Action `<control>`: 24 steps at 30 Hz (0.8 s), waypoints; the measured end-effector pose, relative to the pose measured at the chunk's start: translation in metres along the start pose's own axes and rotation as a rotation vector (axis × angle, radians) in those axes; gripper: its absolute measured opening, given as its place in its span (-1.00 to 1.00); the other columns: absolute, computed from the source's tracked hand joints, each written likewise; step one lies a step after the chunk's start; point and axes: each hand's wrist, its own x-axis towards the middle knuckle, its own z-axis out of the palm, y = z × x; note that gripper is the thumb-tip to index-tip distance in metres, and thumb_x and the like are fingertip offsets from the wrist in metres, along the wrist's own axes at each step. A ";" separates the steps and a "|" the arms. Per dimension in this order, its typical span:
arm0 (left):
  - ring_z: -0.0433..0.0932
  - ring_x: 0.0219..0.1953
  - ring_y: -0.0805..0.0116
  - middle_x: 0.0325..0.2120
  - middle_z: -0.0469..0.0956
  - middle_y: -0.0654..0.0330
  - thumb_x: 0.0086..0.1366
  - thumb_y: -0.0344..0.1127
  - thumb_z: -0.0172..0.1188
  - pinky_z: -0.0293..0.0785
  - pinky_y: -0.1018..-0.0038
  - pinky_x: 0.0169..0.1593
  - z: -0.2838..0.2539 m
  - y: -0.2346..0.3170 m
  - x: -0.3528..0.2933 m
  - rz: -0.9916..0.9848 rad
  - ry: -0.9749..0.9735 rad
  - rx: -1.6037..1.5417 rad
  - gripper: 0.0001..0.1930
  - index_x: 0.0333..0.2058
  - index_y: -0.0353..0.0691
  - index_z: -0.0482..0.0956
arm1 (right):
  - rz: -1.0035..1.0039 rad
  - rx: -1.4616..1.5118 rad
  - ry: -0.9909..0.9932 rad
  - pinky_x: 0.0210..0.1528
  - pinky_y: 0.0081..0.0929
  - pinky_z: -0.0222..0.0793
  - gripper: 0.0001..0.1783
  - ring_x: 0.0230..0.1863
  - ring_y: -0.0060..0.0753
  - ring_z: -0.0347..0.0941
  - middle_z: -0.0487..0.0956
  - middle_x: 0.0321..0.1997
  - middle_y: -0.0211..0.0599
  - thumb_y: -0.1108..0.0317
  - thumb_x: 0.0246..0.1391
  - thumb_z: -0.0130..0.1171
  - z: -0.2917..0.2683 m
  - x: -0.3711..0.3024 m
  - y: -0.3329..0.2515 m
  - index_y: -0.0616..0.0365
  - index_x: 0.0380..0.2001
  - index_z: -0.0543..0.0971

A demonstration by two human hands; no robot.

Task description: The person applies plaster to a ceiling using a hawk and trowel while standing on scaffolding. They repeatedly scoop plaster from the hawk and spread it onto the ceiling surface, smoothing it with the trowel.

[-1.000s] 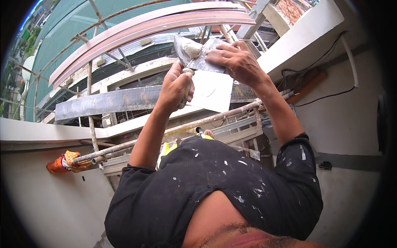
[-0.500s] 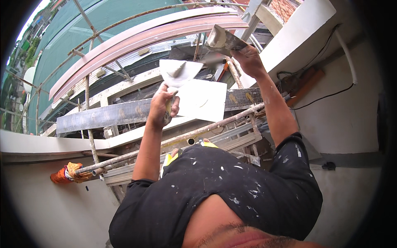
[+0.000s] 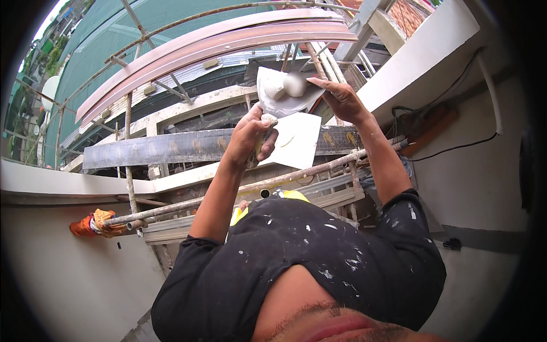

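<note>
beyond your arms spreads the green roof, and across the near side of it run long pinkish panels, seemingly laid over the poles as a makeshift rack. below them stretches a long grey strip, and closer to you a paint-spattered scaffold pole crosses in front of your body. a white sheet shows beyond that pole, just under your tool in the view. the tool is a broad trowel, its pale blade up between your two hands, probably kept face-up so the white paste stays on it. your left hand is closed around the handle, forearm reaching up and forward, fingers wrapped and thumb near the blade end, a grip that likely steadies the load from below. your right hand comes in from the other side, wrist bent inward, fingers drawn together and pointing left at the blade's right edge; whether it has hold of anything, you can't tell from here. smallest is a blurred whitish round patch beside the paste, too smeared to identify.
</note>
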 end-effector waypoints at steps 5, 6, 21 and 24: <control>0.31 -0.74 0.53 -0.05 0.47 0.01 0.29 -0.36 0.04 0.27 0.66 -0.81 0.000 0.014 -0.019 0.085 0.094 0.037 -0.36 0.32 -0.28 0.09 | 0.678 0.107 0.277 -0.41 -0.52 0.42 -0.77 -0.52 -0.66 0.39 0.47 -0.55 -0.40 0.35 0.25 0.28 0.008 -0.024 0.012 0.35 -0.21 0.58; 0.32 -0.73 0.53 -0.07 0.47 0.02 0.29 -0.36 0.03 0.27 0.65 -0.80 -0.007 0.015 -0.020 0.068 0.099 0.086 -0.38 0.31 -0.28 0.10 | 0.592 0.349 0.335 -0.44 -0.53 0.38 -0.77 -0.51 -0.65 0.39 0.46 -0.59 -0.40 0.31 0.25 0.29 0.010 -0.023 0.006 0.27 -0.38 0.57; 0.33 -0.76 0.51 -0.27 0.51 0.07 0.28 -0.36 0.05 0.31 0.62 -0.79 -0.021 0.017 -0.019 0.028 0.063 0.145 -0.42 0.27 -0.30 0.17 | 0.214 0.218 0.128 -0.34 -0.58 0.33 -0.65 -0.43 -0.66 0.41 0.63 -0.47 -0.42 0.46 0.31 0.14 0.016 -0.013 -0.050 0.17 0.14 0.54; 0.33 -0.76 0.51 -0.25 0.51 0.07 0.28 -0.36 0.05 0.31 0.62 -0.80 -0.019 0.017 -0.021 0.023 0.064 0.120 -0.42 0.27 -0.30 0.18 | 0.113 0.133 0.058 -0.29 -0.57 0.37 -0.61 -0.38 -0.64 0.44 0.66 -0.36 -0.35 0.52 0.33 0.08 0.014 -0.006 -0.057 0.12 0.20 0.51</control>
